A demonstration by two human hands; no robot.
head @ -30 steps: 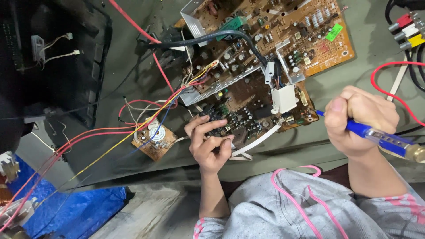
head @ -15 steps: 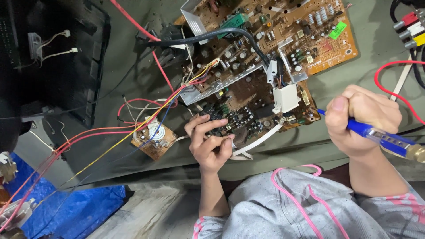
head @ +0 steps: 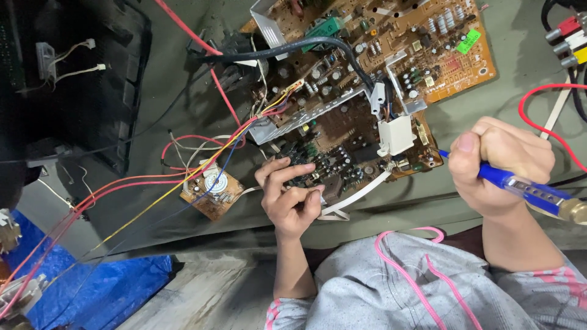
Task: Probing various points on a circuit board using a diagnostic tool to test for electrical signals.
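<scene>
Head view: left hand (head: 292, 198) pinching near edge of brown circuit board (head: 361, 91) on grey counter (head: 153, 183); right hand (head: 498, 165) fisted around blue soldering iron (head: 520, 186) — tip at board's right edge.

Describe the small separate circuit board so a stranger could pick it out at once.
Start at the large brown circuit board on the grey-green surface. Follow the red and yellow wires down from it, just beyond the left hand. The small board lies there alone, with a round white part on top.
</scene>
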